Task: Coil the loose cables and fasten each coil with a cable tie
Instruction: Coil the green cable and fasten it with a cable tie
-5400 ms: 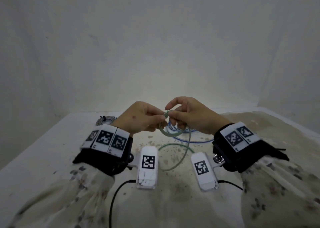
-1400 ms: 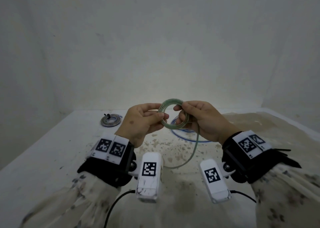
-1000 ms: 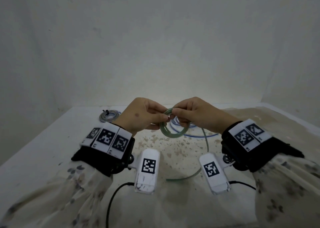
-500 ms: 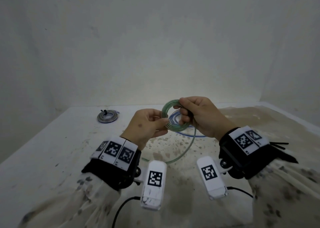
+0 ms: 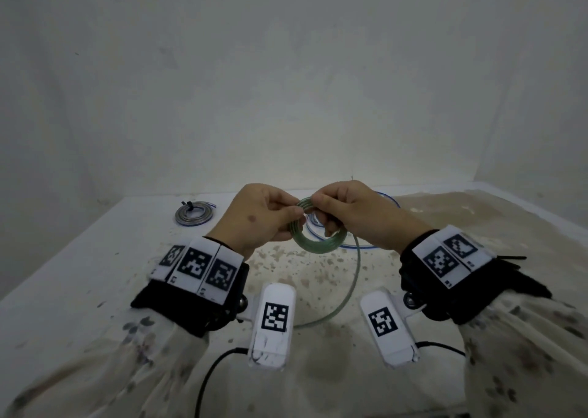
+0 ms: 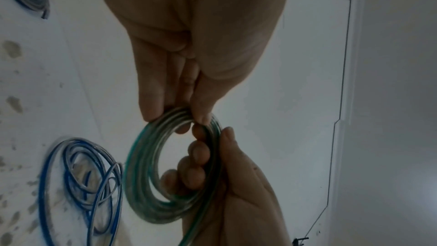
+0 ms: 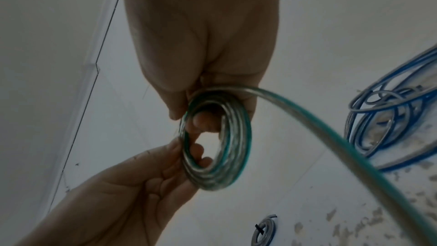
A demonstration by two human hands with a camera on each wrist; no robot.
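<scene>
1. Left hand [image 5: 257, 219]: thumb and fingertips pinching the left side of the green cable coil [image 5: 313, 242]; remaining fingers curled in behind the loop.
2. Right hand [image 5: 353, 214]: thumb on top, fingers curled through the coil's centre, gripping its upper right arc. Fingertips [image 6: 201, 151] visible inside the ring in the left wrist view.
3. Coil held in the air between both hands, above the table [image 5: 95, 274], roughly upright, several turns stacked close together.
4. Loose green tail [image 5: 351, 287] leaving the coil under the right hand, hanging down to the table and curving back toward the left wrist. In the right wrist view, same tail [image 7: 331, 134] sweeping off to the right of the coil.
5. Blue cable [image 5: 386, 200]: uncoiled, loose loops on the table just beyond the right hand, partly hidden behind both hands. Clearer in the left wrist view [image 6: 80, 180], lying beside the green coil.
6. Finished grey coil [image 5: 193, 214] with a black cable tie [image 5: 188, 206] across it, flat on the table, beyond and left of the left hand, well apart from it.
7. Black strips [image 5: 509, 258] sticking out past the right wrist strap; too blurred to identify.
</scene>
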